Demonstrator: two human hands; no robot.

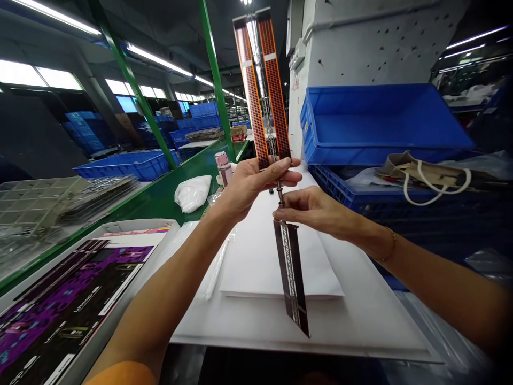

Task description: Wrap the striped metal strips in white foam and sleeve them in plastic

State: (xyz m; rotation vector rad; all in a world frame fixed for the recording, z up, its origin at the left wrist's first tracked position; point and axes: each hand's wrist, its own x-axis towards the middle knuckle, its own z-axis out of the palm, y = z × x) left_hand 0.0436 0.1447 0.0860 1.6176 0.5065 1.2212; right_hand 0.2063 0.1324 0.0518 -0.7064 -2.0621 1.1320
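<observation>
Over the white worktable I hold up a long model part that looks like a solar array. Its upper end has two orange-edged grid panels [274, 80] with a metal lattice truss between them. My left hand [264, 179] is closed around the base of these panels, thumb on top. Just below, my right hand [310, 211] pinches the thin metal joint [280, 198] between thumb and fingers. Under it hangs a darker panel pair [297, 270] with its own truss, tilted over the paper. Whether the upper and lower parts are firmly joined cannot be told.
A stack of white sheets [252, 272] lies on the table [360, 331]. On the left are a printed box [80, 299], a white plastic bag [193, 193] and a pink bottle [223, 167]. Blue crates [368, 152] and a cloth bag [401, 174] stand at right.
</observation>
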